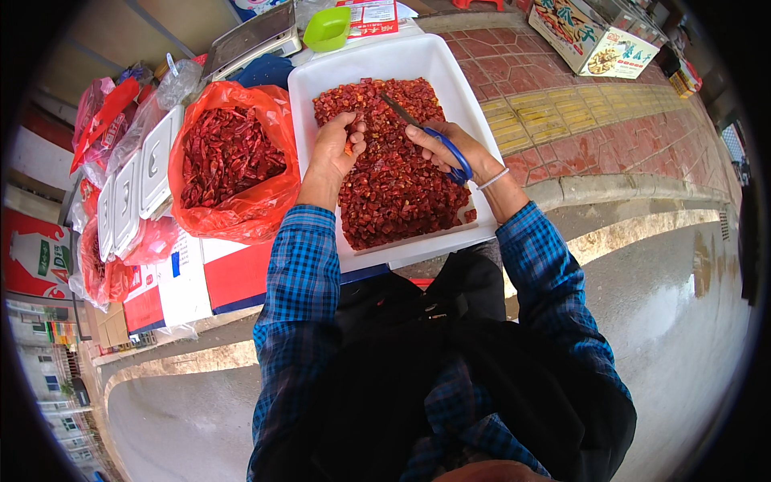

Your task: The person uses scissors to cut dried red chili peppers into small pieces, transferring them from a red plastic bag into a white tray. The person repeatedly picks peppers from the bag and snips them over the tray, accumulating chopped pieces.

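My right hand [449, 144] grips scissors with blue handles [456, 158]. Their dark blades [394, 109] point up and left over cut dried red chilies [397, 199] in a white plastic tub [455, 60]. Curled over the tub's left part is my left hand [337, 141], with a small orange-red chili piece [348, 148] showing between its fingers. How much else it holds is hidden by the fingers. The blade tips are apart from my left hand. Left of the tub stands an open red plastic bag [265, 208] full of whole dried chilies [226, 156].
Beyond the bag are a weighing scale [253, 39] and a green plastic bowl [327, 29]. White-lidded containers [159, 159] and filled plastic bags [99, 265] crowd the left side. A printed cardboard box [590, 42] sits on the red-and-yellow paving [554, 114] at upper right.
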Tool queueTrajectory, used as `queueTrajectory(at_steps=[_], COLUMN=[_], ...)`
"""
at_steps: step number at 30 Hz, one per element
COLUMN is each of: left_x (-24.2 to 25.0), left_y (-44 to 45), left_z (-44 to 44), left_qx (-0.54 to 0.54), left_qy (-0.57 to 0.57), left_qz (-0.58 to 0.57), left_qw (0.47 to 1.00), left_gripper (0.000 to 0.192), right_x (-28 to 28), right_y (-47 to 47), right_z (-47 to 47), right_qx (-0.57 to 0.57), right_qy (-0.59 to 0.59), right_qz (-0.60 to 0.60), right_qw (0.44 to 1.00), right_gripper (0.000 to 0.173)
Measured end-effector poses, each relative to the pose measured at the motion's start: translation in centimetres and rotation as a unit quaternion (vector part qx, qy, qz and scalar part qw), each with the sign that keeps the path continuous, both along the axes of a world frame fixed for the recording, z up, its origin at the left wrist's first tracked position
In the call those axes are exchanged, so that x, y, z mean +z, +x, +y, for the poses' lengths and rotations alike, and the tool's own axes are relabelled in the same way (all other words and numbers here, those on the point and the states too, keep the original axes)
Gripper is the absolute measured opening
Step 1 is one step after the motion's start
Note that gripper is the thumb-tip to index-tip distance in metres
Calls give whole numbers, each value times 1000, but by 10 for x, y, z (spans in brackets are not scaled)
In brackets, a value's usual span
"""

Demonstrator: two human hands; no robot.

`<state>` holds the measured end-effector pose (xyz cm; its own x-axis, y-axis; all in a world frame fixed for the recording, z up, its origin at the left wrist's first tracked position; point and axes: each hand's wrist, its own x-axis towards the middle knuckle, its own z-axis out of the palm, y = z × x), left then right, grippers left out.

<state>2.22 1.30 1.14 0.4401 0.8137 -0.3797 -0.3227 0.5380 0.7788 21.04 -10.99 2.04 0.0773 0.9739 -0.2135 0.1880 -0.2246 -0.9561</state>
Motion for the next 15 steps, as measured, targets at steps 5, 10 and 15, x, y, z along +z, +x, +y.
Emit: queueTrajectory(at_steps=[5, 10, 15], left_x=[-1, 1, 1], left_y=[-2, -2, 2], left_z=[0, 1, -5], left_qx=[21, 30, 42], left_qy=[-2, 2, 78], left_qz=[-20, 0, 39], left_qw=[1000, 1000, 995], left_gripper=[7, 9, 11], right_x=[0, 1, -3], right_y=[0, -1, -7], right_z=[0, -1, -1], right_qx=[4, 33, 78], right_qy=[0, -10, -5], right_qz=[2, -14, 15], right_qw=[1000, 999, 997], right_gripper=[67, 64, 66])
